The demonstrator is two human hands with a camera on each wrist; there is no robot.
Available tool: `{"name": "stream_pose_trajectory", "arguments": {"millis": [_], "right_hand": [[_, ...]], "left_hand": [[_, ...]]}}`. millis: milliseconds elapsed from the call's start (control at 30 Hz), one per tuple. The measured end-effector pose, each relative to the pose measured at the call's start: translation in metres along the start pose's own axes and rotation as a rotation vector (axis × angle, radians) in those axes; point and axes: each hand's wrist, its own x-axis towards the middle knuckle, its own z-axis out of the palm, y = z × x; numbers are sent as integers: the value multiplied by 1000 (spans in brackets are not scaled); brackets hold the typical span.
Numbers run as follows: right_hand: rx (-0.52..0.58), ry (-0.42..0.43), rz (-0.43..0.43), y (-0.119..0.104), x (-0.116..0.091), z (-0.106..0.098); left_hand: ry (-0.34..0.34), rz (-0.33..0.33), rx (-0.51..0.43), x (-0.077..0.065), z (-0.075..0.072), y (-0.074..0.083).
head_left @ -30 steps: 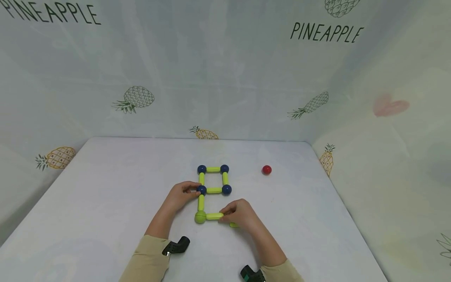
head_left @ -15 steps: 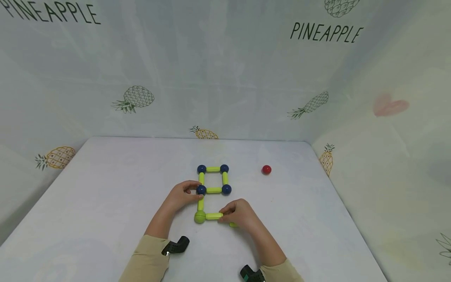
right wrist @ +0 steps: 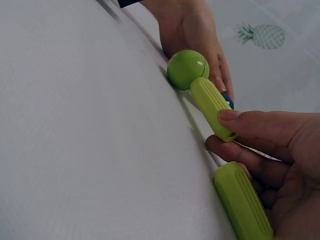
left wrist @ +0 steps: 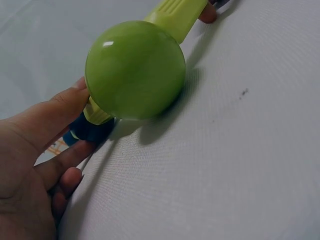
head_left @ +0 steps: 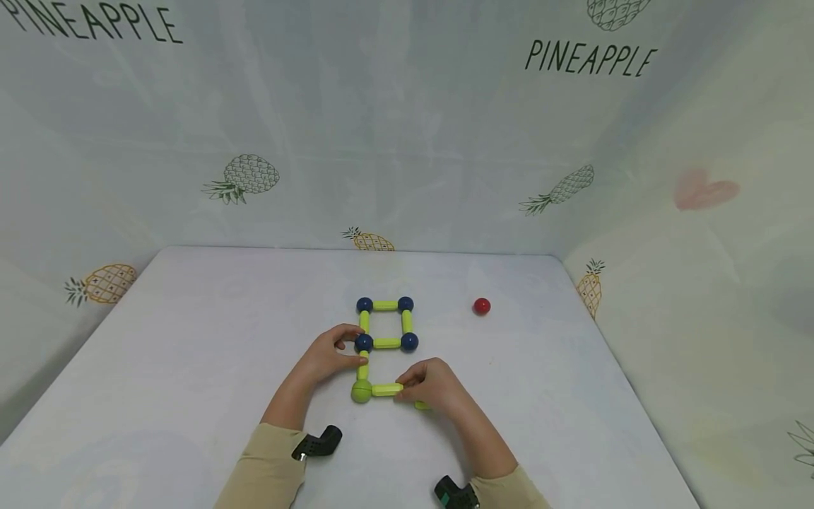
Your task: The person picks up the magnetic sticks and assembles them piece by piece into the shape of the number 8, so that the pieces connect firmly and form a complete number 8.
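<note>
Magnetic rods and balls lie joined on the table [head_left: 191,367]: a square of yellow-green rods with a dark blue ball at each corner, and a rod [head_left: 362,371] running toward me to a green ball [head_left: 361,392]. My left hand [head_left: 327,353] is around the square's near-left blue ball [head_left: 364,343], index finger on its far side, thumb against the rod below it. Between thumb and finger my right hand [head_left: 435,387] pinches the free end of another rod [right wrist: 211,105], whose far end meets the green ball. A loose rod [right wrist: 242,202] lies beneath that hand, partly hidden in the head view.
A red ball [head_left: 481,306] sits alone at the right, beyond the right hand. Behind the table's far edge hangs a pale cloth [head_left: 407,127] printed with pineapples. Each wrist wears a black camera, such as the left one [head_left: 321,442].
My left thumb has slid from the blue ball down onto the rod toward the green ball, widening its gap from the index finger. The right hand and the joined pieces stay put.
</note>
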Motion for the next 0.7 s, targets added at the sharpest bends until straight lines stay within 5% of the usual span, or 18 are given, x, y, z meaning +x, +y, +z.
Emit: {"name": "stream_pose_trajectory", "arguments": {"millis": [233, 700], "right_hand": [[2, -22, -28, 2, 1, -11], [-17, 150, 47, 6, 6, -47]], "left_hand": [[1, 3, 0, 0, 0, 0], [1, 0, -3, 1, 0, -1]]}}
